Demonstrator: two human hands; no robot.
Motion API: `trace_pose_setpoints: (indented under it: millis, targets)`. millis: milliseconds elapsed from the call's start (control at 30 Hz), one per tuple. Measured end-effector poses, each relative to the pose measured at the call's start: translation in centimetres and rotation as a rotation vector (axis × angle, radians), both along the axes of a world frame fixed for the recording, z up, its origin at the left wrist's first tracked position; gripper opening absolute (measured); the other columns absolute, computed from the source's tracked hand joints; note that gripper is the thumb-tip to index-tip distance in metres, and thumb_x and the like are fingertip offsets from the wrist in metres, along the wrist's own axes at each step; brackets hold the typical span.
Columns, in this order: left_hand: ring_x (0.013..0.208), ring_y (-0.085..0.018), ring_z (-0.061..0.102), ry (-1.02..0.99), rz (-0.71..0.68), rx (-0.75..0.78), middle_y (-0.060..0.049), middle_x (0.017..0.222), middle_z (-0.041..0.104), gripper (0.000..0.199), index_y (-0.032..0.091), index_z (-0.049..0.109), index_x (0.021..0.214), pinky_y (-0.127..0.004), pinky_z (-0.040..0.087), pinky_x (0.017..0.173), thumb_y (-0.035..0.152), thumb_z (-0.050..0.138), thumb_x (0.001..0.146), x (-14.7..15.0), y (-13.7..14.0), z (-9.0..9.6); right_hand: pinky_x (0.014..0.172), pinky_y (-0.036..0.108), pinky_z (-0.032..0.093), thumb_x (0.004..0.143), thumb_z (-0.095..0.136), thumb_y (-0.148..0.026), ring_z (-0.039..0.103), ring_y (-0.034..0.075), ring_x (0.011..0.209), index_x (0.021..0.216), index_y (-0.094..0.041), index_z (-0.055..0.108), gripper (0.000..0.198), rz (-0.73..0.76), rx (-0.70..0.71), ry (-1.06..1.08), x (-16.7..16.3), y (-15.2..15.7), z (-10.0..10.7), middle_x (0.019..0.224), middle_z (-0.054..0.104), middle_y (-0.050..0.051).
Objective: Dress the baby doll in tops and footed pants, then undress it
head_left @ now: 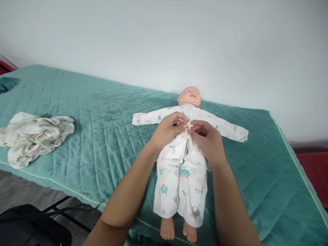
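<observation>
A baby doll (190, 95) lies on its back, dressed in a white printed pajama top (166, 150) and matching pants (166, 191). Its sleeves stretch out to both sides, and its bare feet show at the pant hems. Over the chest, my left hand (171, 127) pinches the front edge of the top beside a small pale button (188, 124). My right hand (208, 136) pinches the opposite edge, fingertips almost meeting the left ones. Lower down, the front hangs apart, with another button (184, 139) showing. My fingers partly hide the fabric between them.
A green quilted cover (102, 136) spreads under the doll. To the left lies a crumpled pale cloth (38, 136). A white wall (164, 44) rises behind. A black bag (33, 225) sits at lower left, and something red (312, 174) stands beyond the right edge.
</observation>
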State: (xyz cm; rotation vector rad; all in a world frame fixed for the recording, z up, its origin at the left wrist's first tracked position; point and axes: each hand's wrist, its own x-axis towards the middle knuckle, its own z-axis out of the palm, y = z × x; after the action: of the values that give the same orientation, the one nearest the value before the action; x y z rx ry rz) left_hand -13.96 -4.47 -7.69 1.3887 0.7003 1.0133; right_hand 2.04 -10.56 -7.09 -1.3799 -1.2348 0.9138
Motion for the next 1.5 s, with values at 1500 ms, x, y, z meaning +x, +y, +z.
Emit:
trace_pose_setpoints:
  millis: [1500]
  targets:
    - [0.065, -0.009, 0.049, 0.325, 0.085, 0.136, 0.004, 0.071, 0.053, 0.014, 0.019, 0.066, 0.095, -0.024, 0.041, 0.064, 0.022, 0.058, 0.085, -0.6, -0.7, 1.3, 0.067, 0.032, 0.042, 0.081, 0.072, -0.037, 0.057, 0.018, 0.077, 0.109, -0.023, 0.058, 0.035, -0.005, -0.048, -0.572, -0.8, -2.1, 2.2, 0.097, 0.065, 0.003]
